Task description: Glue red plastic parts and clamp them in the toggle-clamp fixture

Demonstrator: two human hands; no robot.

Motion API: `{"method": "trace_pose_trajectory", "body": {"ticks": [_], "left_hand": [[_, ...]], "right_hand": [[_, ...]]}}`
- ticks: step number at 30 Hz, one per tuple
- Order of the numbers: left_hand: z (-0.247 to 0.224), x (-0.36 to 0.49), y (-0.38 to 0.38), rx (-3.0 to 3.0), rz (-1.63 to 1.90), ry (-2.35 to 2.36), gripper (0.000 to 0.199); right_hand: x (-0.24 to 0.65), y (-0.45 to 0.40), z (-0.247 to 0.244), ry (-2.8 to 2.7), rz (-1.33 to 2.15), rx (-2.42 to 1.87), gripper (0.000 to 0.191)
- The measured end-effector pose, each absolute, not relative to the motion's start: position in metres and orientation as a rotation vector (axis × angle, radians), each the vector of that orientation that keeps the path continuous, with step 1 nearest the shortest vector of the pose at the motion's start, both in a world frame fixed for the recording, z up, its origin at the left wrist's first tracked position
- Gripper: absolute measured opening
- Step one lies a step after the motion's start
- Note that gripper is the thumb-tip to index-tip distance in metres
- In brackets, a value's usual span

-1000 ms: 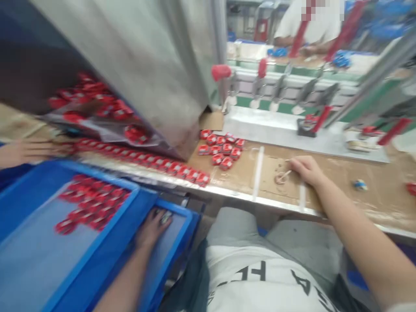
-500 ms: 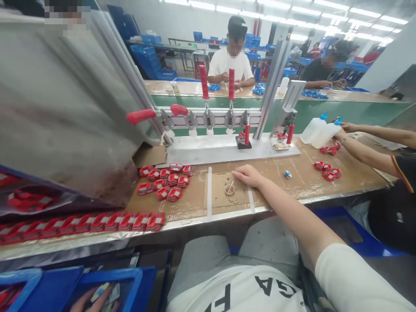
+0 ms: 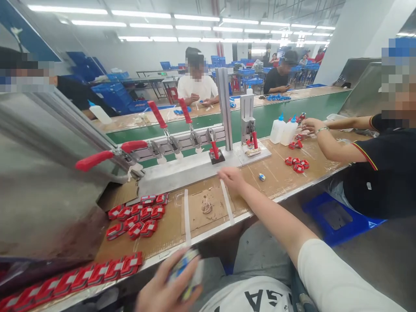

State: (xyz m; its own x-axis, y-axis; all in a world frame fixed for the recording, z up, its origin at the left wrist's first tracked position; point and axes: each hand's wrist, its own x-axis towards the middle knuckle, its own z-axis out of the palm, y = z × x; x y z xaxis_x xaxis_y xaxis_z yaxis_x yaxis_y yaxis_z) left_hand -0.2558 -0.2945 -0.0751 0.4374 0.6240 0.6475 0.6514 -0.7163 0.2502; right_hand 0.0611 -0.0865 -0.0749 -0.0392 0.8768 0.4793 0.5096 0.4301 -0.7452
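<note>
My left hand (image 3: 172, 281) is at the lower middle, in front of the table edge. Its fingers curl round several small blue, white and yellow parts (image 3: 186, 266), blurred by motion. Over the table, my right hand (image 3: 230, 177) has its fingers curled closed, near the top of the right white tape strip (image 3: 227, 201). What it may hold is hidden. Just left of it, a cardboard piece (image 3: 198, 221) carries a small round dish (image 3: 206, 208) with a thin pale stick in it. A small blue-and-white block (image 3: 261, 177) lies to the right.
Behind my right hand stands a metal fixture (image 3: 182, 171) with red-handled toggle clamps. Red parts (image 3: 136, 216) lie piled at left, others (image 3: 97, 273) in a row along the edge. White bottles (image 3: 282, 131) and a co-worker's hands (image 3: 312, 125) are at right.
My left hand has come up out of the blue bin with the small parts. My right hand has moved away from the stick towards the fixture. The view has turned right.
</note>
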Motion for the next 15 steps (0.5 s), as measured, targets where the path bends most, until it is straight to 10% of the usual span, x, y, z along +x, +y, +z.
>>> {"method": "trace_pose_trajectory", "body": {"ticks": [8,15], "left_hand": [[-0.051,0.003,-0.146,-2.966,-0.407,-1.114,0.031],[-0.050,0.079,-0.098,-2.945,-0.520,-1.128,0.059]], "right_hand": [[0.188,-0.133,-0.083,-1.268,0.393,-1.347,0.051],[0.210,-0.123,-0.103,-1.196,0.419,-1.382,0.062]]}}
